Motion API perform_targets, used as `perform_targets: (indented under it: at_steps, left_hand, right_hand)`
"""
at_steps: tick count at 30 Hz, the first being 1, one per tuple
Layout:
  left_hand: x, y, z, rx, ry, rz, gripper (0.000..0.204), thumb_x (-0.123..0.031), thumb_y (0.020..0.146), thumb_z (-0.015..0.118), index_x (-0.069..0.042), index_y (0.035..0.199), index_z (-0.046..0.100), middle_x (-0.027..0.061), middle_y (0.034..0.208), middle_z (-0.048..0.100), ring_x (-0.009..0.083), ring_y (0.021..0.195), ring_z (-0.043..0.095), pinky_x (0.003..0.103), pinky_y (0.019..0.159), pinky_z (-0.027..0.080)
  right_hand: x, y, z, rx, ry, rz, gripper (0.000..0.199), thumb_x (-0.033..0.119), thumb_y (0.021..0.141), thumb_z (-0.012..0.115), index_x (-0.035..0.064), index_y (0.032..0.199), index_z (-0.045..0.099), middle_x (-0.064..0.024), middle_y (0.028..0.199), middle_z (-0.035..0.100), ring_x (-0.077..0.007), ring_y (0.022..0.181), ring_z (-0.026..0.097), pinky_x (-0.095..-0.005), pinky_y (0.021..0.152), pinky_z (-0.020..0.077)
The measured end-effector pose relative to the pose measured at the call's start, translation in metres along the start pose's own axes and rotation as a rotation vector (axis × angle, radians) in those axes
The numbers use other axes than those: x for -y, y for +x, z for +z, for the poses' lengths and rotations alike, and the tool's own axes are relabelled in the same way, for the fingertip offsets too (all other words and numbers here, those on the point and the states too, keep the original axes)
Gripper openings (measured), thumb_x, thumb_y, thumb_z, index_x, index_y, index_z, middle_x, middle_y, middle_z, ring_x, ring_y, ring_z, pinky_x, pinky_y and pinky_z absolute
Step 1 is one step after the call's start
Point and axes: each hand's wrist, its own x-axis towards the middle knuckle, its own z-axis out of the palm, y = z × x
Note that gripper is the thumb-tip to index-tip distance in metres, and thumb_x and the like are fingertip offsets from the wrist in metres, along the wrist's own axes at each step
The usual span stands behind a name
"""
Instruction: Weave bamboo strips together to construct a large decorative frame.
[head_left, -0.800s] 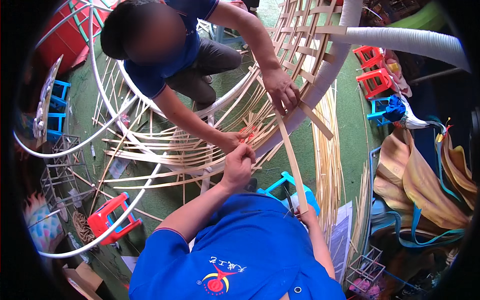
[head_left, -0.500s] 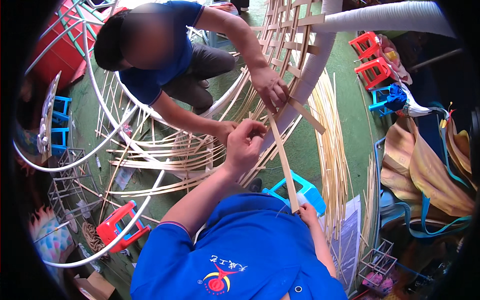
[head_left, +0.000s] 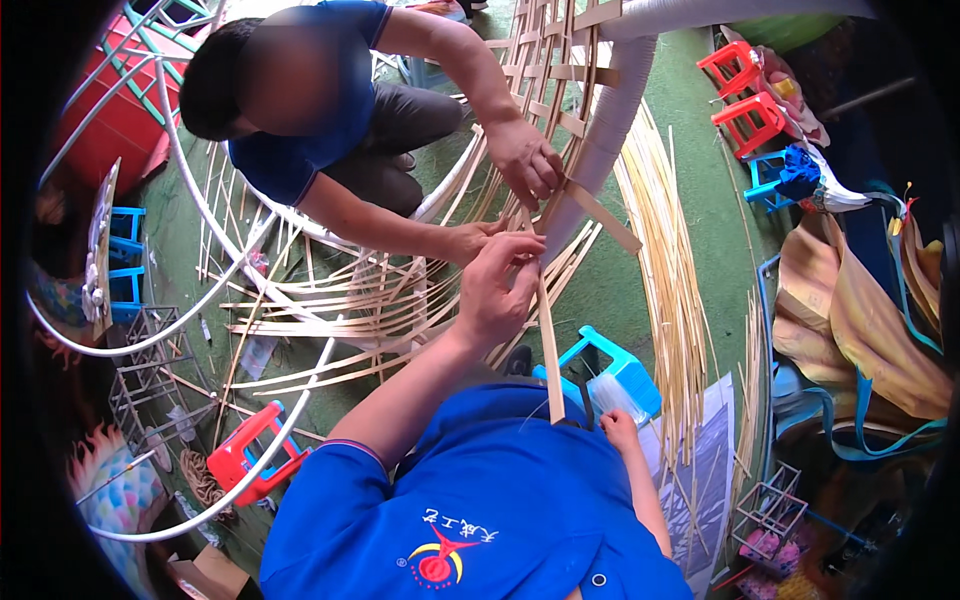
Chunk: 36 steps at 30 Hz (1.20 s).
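A flat bamboo strip [head_left: 551, 355] runs from the woven lattice [head_left: 562, 82] down to my waist. My left hand [head_left: 498, 290] is closed on its upper part, close to the white-wrapped tube [head_left: 612, 120]. Near my waist on the right, my right hand [head_left: 619, 428] is closed at the lower end of a translucent white bundle [head_left: 606, 393]; its fingertips are partly hidden, and what they hold cannot be made out. Opposite me, a co-worker's hands [head_left: 525, 162] press on the lattice's lower edge, just beyond my left hand.
A blue stool [head_left: 625, 360] stands before me, with long bamboo strips [head_left: 665, 300] on the floor beyond. Curved white hoops [head_left: 180, 170] and loose strip ends [head_left: 330, 310] spread leftward. A red stool [head_left: 240, 460] stands at left, and brown petal-like forms [head_left: 860, 320] at right.
My right hand has let go of the bamboo strip's lower end and moved slightly right. That end has swung left. My left hand stays by the lattice, and the co-worker's lower hand has shifted toward it.
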Motion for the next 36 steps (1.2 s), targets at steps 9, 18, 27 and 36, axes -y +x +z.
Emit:
perform_targets:
  at_steps: [9,18,27,36]
  left_hand:
    - [0.013,-0.037,-0.017,-0.14,0.008,-0.073,0.01,0.003,0.092,0.061,0.0,0.101,0.065,0.0117,0.092,0.065,0.0173,0.076,0.064,0.03,0.069,0.052]
    - [0.034,-0.088,-0.014,0.098,0.027,-0.295,0.012,-0.001,0.088,0.061,-0.001,0.099,0.066,0.0156,0.083,0.064,0.0258,0.068,0.064,0.035,0.064,0.051]
    - [0.052,-0.123,-0.011,0.301,0.147,-0.296,0.014,-0.005,0.087,0.06,-0.002,0.1,0.066,0.0191,0.088,0.067,0.0354,0.081,0.069,0.042,0.072,0.055]
    - [0.039,-0.147,0.01,0.446,0.192,-0.41,0.014,-0.011,0.086,0.061,-0.003,0.098,0.066,0.0209,0.089,0.068,0.0416,0.086,0.068,0.048,0.074,0.054]
  right_hand:
    - [0.025,-0.012,-0.01,0.027,-0.081,-0.008,0.016,0.015,0.095,0.06,0.0005,0.097,0.067,-0.0115,0.08,0.073,-0.0185,0.057,0.066,-0.0329,0.051,0.0532]
    - [0.051,-0.017,-0.01,0.027,-0.086,0.015,0.018,0.017,0.096,0.059,-0.0003,0.098,0.066,-0.0121,0.081,0.073,-0.0172,0.058,0.065,-0.032,0.05,0.051]
    - [0.064,-0.029,0.018,0.003,-0.139,-0.1,0.018,0.017,0.095,0.061,0.0009,0.096,0.068,-0.0108,0.083,0.074,-0.0173,0.063,0.069,-0.0328,0.056,0.0543]
    - [-0.017,-0.02,0.027,0.104,0.141,0.154,0.018,0.017,0.095,0.058,0.001,0.093,0.067,-0.0089,0.078,0.073,-0.0175,0.063,0.069,-0.0345,0.058,0.0552]
